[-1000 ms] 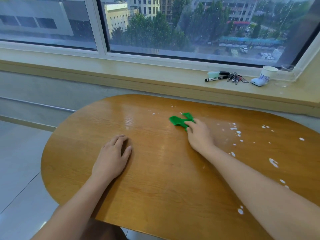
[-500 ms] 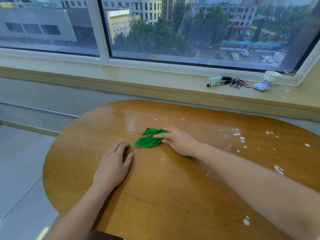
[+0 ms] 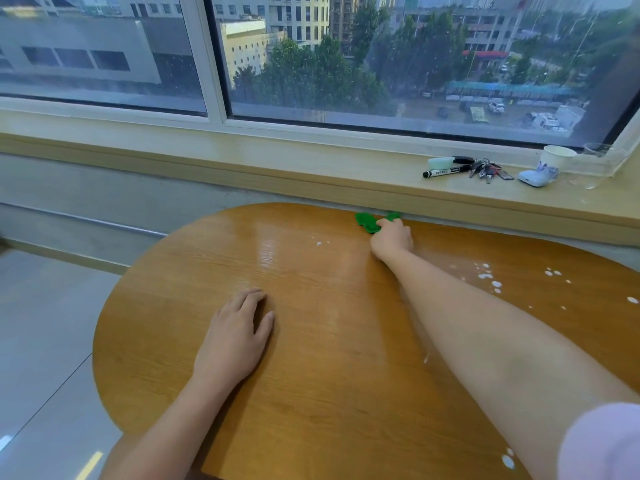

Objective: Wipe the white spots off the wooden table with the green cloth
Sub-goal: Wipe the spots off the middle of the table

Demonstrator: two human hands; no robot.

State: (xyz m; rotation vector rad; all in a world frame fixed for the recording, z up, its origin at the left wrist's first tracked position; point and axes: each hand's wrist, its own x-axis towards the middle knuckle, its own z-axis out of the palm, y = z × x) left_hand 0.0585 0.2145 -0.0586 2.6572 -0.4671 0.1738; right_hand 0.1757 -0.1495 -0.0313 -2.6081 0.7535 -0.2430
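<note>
The wooden table (image 3: 311,393) is oval and glossy. My right hand (image 3: 392,239) presses the crumpled green cloth (image 3: 369,221) onto the table at its far edge, close under the window sill. My left hand (image 3: 235,337) lies flat on the table nearer to me, fingers slightly apart, holding nothing. A few small white spots (image 3: 319,243) sit just left of my right hand. More white spots (image 3: 486,275) are scattered to the right of my forearm, and one (image 3: 508,461) lies near the front edge.
The window sill (image 3: 311,168) behind the table carries a marker (image 3: 445,172), a bunch of keys (image 3: 486,170), a paper cup (image 3: 556,161) and a small white object (image 3: 535,177). Tiled floor (image 3: 41,323) lies to the left of the table.
My right hand has swept the green cloth from the middle of the table, near my left hand, out to the far edge by the sill. My left hand has stayed flat in place.
</note>
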